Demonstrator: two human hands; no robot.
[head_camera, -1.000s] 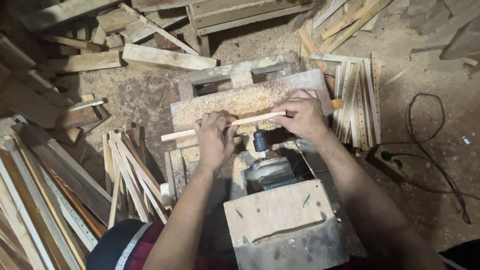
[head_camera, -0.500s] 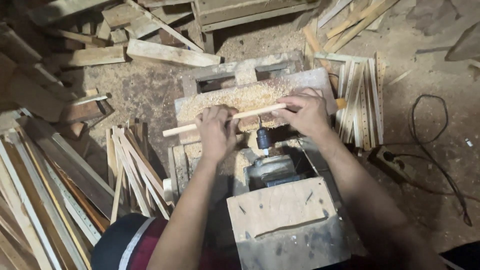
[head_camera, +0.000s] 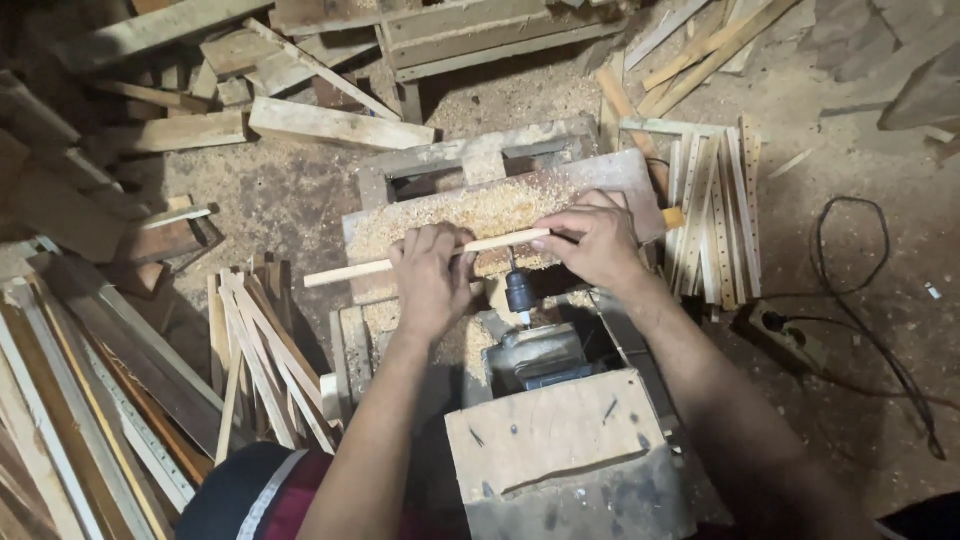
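- A dark cap with a pale stripe (head_camera: 245, 490) sits at the bottom edge of the head view, with both bare forearms reaching away from it.
- Nearest the body lies a flat wooden block (head_camera: 560, 440), pale and scuffed, on top of the machine housing.
- Just beyond the block is a grey metal motor body (head_camera: 535, 355), and from it a dark drill chuck (head_camera: 519, 292) points away from the person with a thin bit at its tip.
- The left hand (head_camera: 432, 272) is curled shut over a long thin wooden stick (head_camera: 425, 258), fingers wrapped across the top of it.
- The right hand (head_camera: 597, 238) pinches the same stick from the other side, thumb and fingers closed on it, just beyond the chuck.
- The stick runs crosswise between the two hands, its free end jutting out to the left over the floor, and it lies right at the end of the bit.
- Under the stick is the worktop (head_camera: 620, 175), a wooden board thick with pale sawdust (head_camera: 470, 215).
- To the right of the worktop stands a bundle of thin drilled slats (head_camera: 715, 215); near it a power strip (head_camera: 780, 335) and a black cable (head_camera: 885, 300) lie on the dusty floor.
- To the left, loose wooden strips (head_camera: 255, 350) fan out, with longer boards (head_camera: 70, 400) beside them.
- Farthest off, offcut planks (head_camera: 340, 122) lie piled on the floor.
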